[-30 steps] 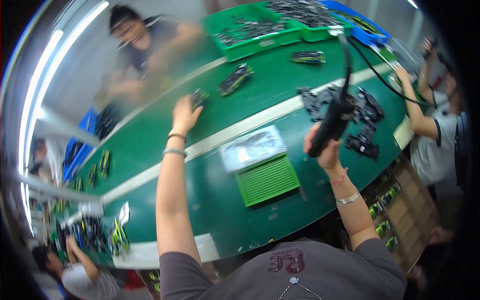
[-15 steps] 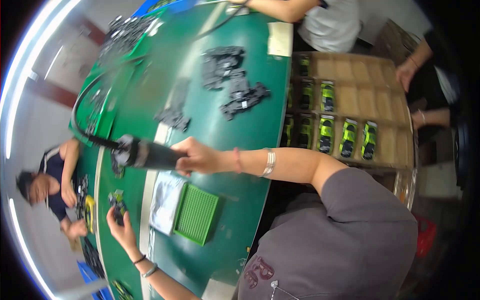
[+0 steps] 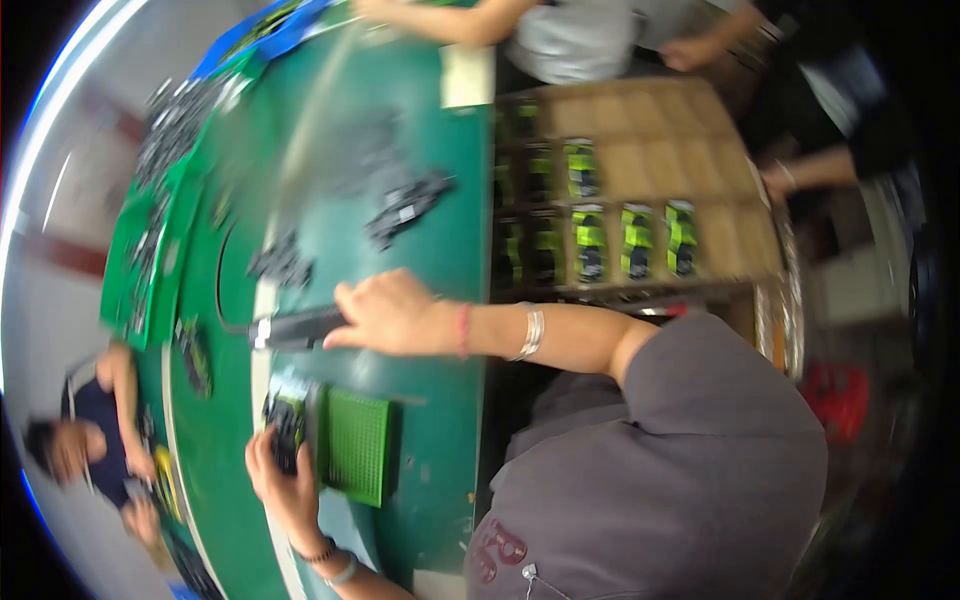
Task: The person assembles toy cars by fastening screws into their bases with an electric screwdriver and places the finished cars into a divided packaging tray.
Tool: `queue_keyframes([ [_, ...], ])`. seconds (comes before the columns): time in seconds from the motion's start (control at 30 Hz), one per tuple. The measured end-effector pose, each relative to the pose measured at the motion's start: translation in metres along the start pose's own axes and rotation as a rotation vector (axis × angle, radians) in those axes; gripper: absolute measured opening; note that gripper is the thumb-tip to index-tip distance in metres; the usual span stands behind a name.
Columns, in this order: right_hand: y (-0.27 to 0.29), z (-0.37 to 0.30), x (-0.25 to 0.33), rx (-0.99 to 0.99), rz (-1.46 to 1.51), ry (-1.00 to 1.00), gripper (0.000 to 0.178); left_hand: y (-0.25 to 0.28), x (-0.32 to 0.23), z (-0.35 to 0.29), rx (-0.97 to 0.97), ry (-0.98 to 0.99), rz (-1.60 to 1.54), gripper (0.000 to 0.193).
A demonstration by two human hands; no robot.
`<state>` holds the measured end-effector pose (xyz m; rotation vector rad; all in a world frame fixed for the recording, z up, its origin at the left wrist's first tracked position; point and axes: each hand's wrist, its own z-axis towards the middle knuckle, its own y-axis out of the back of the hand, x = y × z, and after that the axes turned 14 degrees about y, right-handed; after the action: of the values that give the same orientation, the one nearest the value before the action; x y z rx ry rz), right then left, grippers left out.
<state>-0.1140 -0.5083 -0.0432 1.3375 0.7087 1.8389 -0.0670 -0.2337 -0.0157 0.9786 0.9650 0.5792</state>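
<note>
My right hand (image 3: 398,315) is closed around the end of a black electric screwdriver (image 3: 298,328), held roughly level above the green table. A cable runs from the tool's far end. My left hand (image 3: 287,490) grips a black and lime-green toy car (image 3: 286,418) beside a green dimpled tray (image 3: 386,455). Fingers and palm hide the car's near part. Loose black plastic parts (image 3: 408,208) lie farther up the table, with another cluster (image 3: 282,262) near the pale strip.
At right, a divided cardboard box (image 3: 690,150) holds several green and black cars (image 3: 636,240). Black parts fill a green bin (image 3: 150,260) at far left; a blue bin (image 3: 265,35) stands behind. Co-workers (image 3: 95,430) sit left and beyond; another person's hands reach the box.
The view has shifted. My left hand has brought the toy car closer, beside the green tray. The screwdriver has swung away from the camera and looks smaller, still in my right hand.
</note>
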Motion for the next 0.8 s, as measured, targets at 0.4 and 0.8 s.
queue_keyframes([
  [0.4,0.087,-0.121,-0.056,-0.488,-0.438,-0.074,0.049,-0.013,0.023,0.005,0.037,-0.075,0.015,0.042],
  [0.8,0.244,-0.492,-0.229,-0.394,-0.493,-1.500,0.054,-0.013,0.033,0.005,0.045,-0.097,0.026,0.044],
])
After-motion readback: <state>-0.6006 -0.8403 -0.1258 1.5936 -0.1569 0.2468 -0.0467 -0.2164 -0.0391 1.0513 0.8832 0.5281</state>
